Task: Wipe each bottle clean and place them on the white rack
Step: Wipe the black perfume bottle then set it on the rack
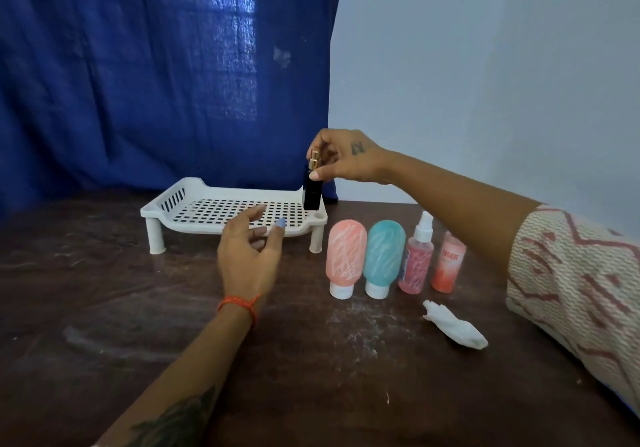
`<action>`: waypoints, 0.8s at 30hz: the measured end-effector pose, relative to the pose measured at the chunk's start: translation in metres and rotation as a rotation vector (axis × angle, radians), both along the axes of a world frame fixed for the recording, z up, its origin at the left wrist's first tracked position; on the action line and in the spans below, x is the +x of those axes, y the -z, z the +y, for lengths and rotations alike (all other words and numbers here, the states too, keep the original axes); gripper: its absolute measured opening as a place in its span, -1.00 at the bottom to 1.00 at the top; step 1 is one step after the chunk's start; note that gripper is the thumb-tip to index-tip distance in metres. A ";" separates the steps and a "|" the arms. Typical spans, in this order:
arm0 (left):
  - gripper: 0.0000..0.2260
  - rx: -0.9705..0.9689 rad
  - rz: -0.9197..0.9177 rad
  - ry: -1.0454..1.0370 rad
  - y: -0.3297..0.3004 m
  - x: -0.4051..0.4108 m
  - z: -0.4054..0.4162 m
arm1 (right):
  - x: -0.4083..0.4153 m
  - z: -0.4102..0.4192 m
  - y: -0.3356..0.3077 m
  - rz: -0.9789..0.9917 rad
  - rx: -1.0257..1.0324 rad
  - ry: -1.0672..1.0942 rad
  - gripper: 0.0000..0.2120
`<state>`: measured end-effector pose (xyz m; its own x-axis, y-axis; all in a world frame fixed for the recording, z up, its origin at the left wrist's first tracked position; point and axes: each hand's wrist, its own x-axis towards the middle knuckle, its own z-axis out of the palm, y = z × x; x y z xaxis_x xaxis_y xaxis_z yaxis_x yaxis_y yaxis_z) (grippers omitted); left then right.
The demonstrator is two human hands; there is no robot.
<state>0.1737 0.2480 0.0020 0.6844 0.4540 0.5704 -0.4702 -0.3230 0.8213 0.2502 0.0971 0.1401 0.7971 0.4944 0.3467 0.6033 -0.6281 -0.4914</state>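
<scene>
A white perforated rack on short legs stands at the back of the brown table. My right hand pinches the gold top of a black bottle, which stands upright at the rack's far right corner. My left hand hovers with fingers apart over the rack's front edge, holding nothing. To the right of the rack stand a pink tube, a teal tube, a pink spray bottle and an orange bottle, the two tubes streaked with white marks.
A crumpled white wipe lies on the table in front of the bottles. White powdery smears mark the tabletop. A blue curtain hangs behind the rack, with a pale wall to its right.
</scene>
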 end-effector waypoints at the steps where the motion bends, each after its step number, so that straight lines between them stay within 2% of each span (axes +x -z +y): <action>1: -0.66 -0.010 0.005 0.006 0.001 0.001 -0.001 | 0.007 0.002 0.002 0.003 -0.017 0.004 -0.74; 6: -0.69 -0.055 0.033 0.054 0.003 0.003 -0.004 | 0.033 0.012 0.015 0.013 -0.122 0.032 -0.73; 24: -0.69 -0.038 0.068 0.081 0.006 0.005 -0.004 | 0.061 0.015 0.041 0.009 -0.223 0.113 -0.70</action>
